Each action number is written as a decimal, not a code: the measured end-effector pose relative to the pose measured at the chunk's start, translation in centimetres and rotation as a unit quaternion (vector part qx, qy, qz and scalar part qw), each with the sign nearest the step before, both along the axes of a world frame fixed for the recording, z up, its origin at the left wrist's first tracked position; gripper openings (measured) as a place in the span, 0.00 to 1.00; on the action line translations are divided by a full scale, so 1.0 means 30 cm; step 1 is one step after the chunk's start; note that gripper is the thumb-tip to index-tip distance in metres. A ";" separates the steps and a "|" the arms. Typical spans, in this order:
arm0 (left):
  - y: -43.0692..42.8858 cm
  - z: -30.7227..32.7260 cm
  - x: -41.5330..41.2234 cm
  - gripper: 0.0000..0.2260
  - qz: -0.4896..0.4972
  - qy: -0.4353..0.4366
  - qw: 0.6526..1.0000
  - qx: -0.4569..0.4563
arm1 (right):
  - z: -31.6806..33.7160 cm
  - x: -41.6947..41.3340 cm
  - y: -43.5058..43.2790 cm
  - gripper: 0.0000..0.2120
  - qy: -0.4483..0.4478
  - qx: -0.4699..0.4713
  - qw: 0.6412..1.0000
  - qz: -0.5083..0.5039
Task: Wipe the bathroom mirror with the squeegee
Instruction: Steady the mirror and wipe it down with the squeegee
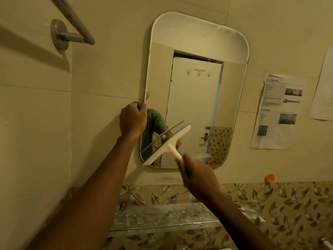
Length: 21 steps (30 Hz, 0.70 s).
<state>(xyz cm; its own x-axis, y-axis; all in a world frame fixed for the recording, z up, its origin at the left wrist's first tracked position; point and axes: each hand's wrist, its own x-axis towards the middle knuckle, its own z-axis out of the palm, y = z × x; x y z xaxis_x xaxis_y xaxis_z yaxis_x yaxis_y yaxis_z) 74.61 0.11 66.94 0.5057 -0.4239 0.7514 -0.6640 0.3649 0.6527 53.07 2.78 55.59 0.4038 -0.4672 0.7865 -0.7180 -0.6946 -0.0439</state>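
A tall mirror [196,83] with rounded corners hangs on the cream tiled wall. My left hand [133,119] grips the mirror's left edge about halfway up, fingers curled round the rim. My right hand [197,177] holds the handle of a cream squeegee [168,144]. Its blade lies tilted across the mirror's lower left part, running from the bottom left corner up to the right. The squeegee looks slightly blurred. Whether the blade touches the glass I cannot tell.
A grey towel rail [72,26] sticks out of the wall at the upper left. Printed paper sheets [278,112] are stuck to the wall right of the mirror. An orange hook [269,178] sits above leaf-patterned tiles, and a dusty shelf [162,219] runs below the mirror.
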 end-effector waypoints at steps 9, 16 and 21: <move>-0.012 -0.049 -0.001 0.17 0.017 0.016 1.000 -0.006 | -0.061 -0.078 -0.175 0.14 0.133 0.021 0.990 -0.030; 0.008 -0.084 -0.005 0.18 0.020 0.022 0.999 0.020 | -0.114 -0.259 -0.193 0.14 0.143 0.041 0.982 -0.116; 0.016 -0.143 -0.028 0.14 0.032 0.032 0.999 0.027 | -0.065 -0.143 -0.148 0.20 0.140 -0.010 0.989 -0.048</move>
